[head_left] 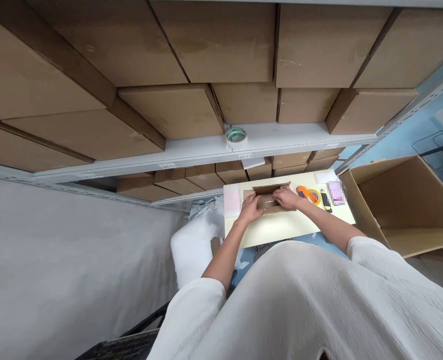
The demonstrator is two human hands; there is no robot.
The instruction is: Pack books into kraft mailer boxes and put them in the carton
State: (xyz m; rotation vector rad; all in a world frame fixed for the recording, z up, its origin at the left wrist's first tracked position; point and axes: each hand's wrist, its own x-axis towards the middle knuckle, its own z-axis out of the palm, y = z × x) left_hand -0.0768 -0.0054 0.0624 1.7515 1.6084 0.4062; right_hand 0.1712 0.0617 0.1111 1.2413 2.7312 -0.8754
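Note:
A small brown cardboard box (269, 192) lies on a pale yellow table (281, 227) in front of me, its far flap raised. My left hand (250, 208) rests on the box's left side with the fingers bent over it. My right hand (287, 198) presses on the box's right side, fingers curled on the cardboard. Both hands touch the box at once.
An orange tape dispenser (307, 194), a black and yellow cutter (325, 200) and a pink packet (336, 193) lie right of the box. A large open carton (401, 200) stands at the right. Shelves of brown cartons (221, 45) rise ahead, with a tape roll (236, 135). White foam sheets (232, 202) lie left.

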